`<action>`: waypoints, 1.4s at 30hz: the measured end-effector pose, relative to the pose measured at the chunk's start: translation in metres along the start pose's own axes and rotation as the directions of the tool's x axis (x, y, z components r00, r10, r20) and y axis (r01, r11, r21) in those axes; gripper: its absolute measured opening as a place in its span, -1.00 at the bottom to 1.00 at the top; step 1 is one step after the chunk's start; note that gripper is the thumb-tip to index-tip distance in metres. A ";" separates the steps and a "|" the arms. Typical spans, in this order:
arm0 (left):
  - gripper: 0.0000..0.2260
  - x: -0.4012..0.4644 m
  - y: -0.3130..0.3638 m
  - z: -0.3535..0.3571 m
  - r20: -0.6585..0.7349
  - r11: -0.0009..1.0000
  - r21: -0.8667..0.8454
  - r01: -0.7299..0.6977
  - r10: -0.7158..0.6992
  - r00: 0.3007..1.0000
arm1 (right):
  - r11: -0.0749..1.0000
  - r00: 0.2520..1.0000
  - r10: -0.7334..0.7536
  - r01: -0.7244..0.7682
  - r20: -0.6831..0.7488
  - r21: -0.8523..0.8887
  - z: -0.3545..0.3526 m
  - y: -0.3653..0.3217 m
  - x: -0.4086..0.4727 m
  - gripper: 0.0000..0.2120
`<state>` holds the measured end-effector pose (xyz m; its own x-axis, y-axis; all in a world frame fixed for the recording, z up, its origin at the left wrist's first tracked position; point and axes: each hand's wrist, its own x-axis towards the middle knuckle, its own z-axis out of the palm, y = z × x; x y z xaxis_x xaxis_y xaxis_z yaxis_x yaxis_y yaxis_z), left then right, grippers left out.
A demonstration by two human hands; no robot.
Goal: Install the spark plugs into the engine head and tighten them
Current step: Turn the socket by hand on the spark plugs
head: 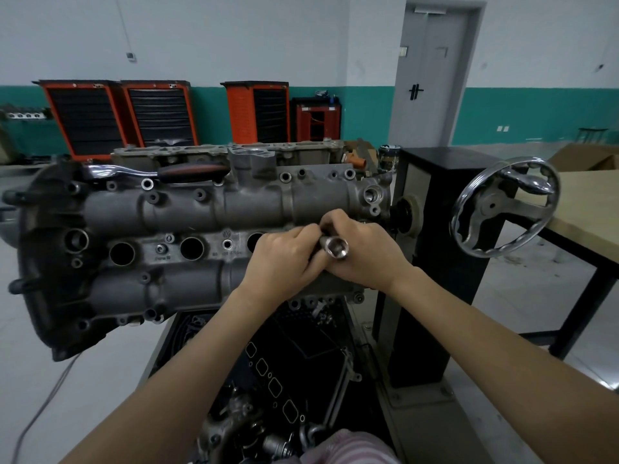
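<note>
at centre frame, left hand (284,259) and right hand (363,252) close their fingers on a socket (336,251) above the engine head (187,226); no spark plug visible. risk: misalignment may cross-thread the bore.

My hands (321,256) cover the socket's (336,251) far end and the rightmost plug hole; I can't see any spark plug.

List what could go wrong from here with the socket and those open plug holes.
1. Both hands, left hand and right hand, work the socket right above an open plug hole; anything dropped may fall in.
2. The ratchet lies loose on top of the engine head and might slide off if bumped.
</note>
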<state>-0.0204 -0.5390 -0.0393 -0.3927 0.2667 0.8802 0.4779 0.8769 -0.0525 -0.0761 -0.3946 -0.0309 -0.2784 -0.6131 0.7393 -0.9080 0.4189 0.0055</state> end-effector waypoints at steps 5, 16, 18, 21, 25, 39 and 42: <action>-0.67 0.001 0.004 -0.002 0.020 0.998 -0.055 0.022 -0.021 1.000 | 0.997 0.997 -0.075 0.075 0.010 -0.034 -0.001 0.000 -0.001 -0.67; -0.69 0.001 0.002 -0.001 0.024 0.999 0.032 -0.019 0.018 1.000 | 0.991 0.994 -0.106 0.105 -0.005 -0.082 -0.001 -0.002 0.001 -0.85; -0.74 0.000 0.000 0.000 0.032 0.999 0.039 -0.009 0.008 0.999 | 0.992 0.996 -0.092 0.090 -0.021 -0.084 0.000 -0.001 0.001 -0.81; -0.77 0.001 0.001 0.000 0.028 0.999 0.040 0.018 -0.019 0.999 | 0.995 0.996 -0.078 0.076 -0.039 -0.072 0.002 0.000 0.000 -0.79; -0.76 0.001 0.004 -0.004 0.031 1.000 0.002 -0.012 0.012 0.999 | 0.991 0.993 -0.111 0.108 -0.034 -0.080 0.001 -0.001 0.001 -0.86; -0.72 -0.001 -0.001 0.001 -0.029 0.999 -0.040 -0.007 0.006 1.000 | 0.996 0.996 -0.080 0.078 -0.040 -0.041 0.003 0.002 -0.001 -0.82; -0.74 0.000 0.002 0.001 -0.032 0.999 -0.034 -0.022 0.021 0.999 | 0.992 0.993 -0.111 0.108 -0.045 -0.059 0.003 0.001 0.000 -0.87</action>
<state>-0.0199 -0.5373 -0.0399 -0.3574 0.2721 0.8935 0.5132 0.8565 -0.0556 -0.0780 -0.3957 -0.0332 -0.1617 -0.6254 0.7633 -0.9126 0.3892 0.1255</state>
